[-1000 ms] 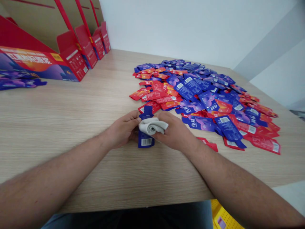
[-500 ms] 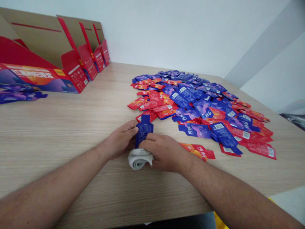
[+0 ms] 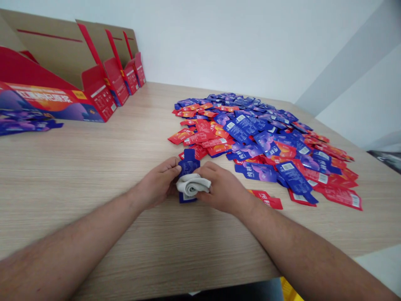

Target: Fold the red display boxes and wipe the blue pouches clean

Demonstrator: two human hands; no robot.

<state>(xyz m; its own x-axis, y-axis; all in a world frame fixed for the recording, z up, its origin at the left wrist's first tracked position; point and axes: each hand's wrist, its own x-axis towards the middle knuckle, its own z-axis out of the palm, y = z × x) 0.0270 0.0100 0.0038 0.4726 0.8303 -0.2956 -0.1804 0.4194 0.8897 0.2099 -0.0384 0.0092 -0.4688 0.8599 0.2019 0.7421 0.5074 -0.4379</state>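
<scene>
My left hand (image 3: 161,182) pinches the left edge of a dark blue sachet (image 3: 189,166), whose narrow neck points away from me. Rolled white cloth (image 3: 192,184) is gripped in my right hand (image 3: 219,188) and lies over the middle of the sachet, hiding part of its print. The sachet's lower end with a barcode shows below the cloth. Just right of my right hand, a red sachet (image 3: 269,200) lies on the table, partly covered by the hand. Behind both hands spreads a large pile of blue and red sachets (image 3: 247,125).
Open red printed cartons (image 3: 100,98) with brown insides stand in a row at the back left. Several blue sachets (image 3: 25,123) lie before the nearest carton. The wooden table (image 3: 109,167) meets a white wall behind. Something yellow (image 3: 290,288) shows below the front edge.
My right hand has moved the cloth up across the sachet from its lower end, uncovering the barcode end. My left hand has kept its pinch.
</scene>
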